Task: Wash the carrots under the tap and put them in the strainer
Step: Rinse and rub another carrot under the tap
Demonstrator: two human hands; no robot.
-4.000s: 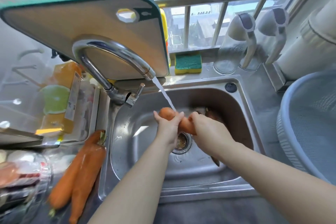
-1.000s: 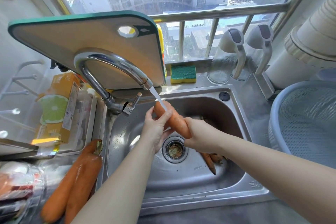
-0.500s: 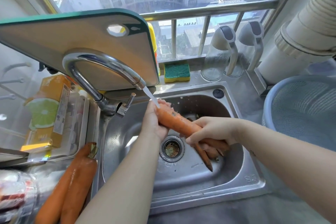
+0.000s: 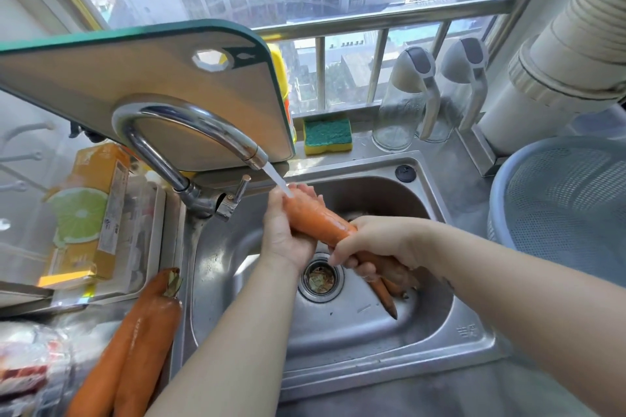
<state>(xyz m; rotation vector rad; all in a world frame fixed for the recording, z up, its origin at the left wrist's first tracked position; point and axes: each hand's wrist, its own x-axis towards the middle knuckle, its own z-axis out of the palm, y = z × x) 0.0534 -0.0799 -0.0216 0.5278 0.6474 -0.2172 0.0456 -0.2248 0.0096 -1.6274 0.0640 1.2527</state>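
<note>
The long orange carrot point(image 4: 320, 225) is held slanted above the stainless steel sink point(image 4: 372, 372). Its thick end is raised into the thin stream of water point(image 4: 278, 183) that runs from the curved chrome tap point(image 4: 189, 127). The left hand point(image 4: 283, 233) is wrapped round that thick end, with its fingers curled behind it. The right hand point(image 4: 379, 244) grips the lower, thinner part, its fingers closed over it. Under the right hand, slim orange carrots point(image 4: 386, 299) lie in the basin beside the round metal drain point(image 4: 320, 277). Two large orange carrots point(image 4: 135, 342) lie side by side on the grey surface point(image 4: 440, 396) left of the sink. The round blue-grey perforated plastic strainer point(image 4: 559, 199) stands at the right, well apart from both hands.
</note>
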